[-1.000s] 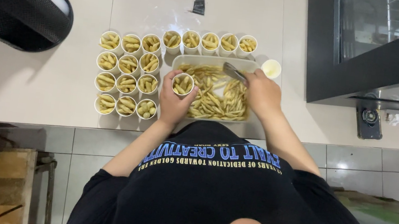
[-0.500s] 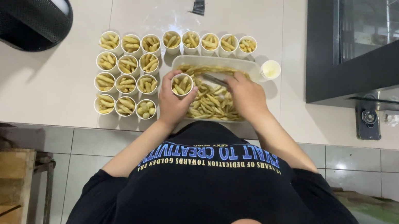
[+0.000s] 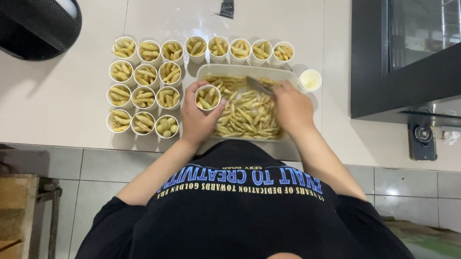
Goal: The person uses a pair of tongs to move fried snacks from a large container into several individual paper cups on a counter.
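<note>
Left hand (image 3: 198,120): fingers clamped on a paper cup (image 3: 208,97) of fries, held over the white tray (image 3: 210,70) (heaped with fries). Right hand (image 3: 292,109) grips what look like metal tongs (image 3: 258,85). Filled cups (image 3: 144,87) crowd the tabletop (image 3: 36,102) alongside.

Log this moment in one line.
left hand: holds filled cup | right hand: tongs in fries tray | filled cups beside
</note>
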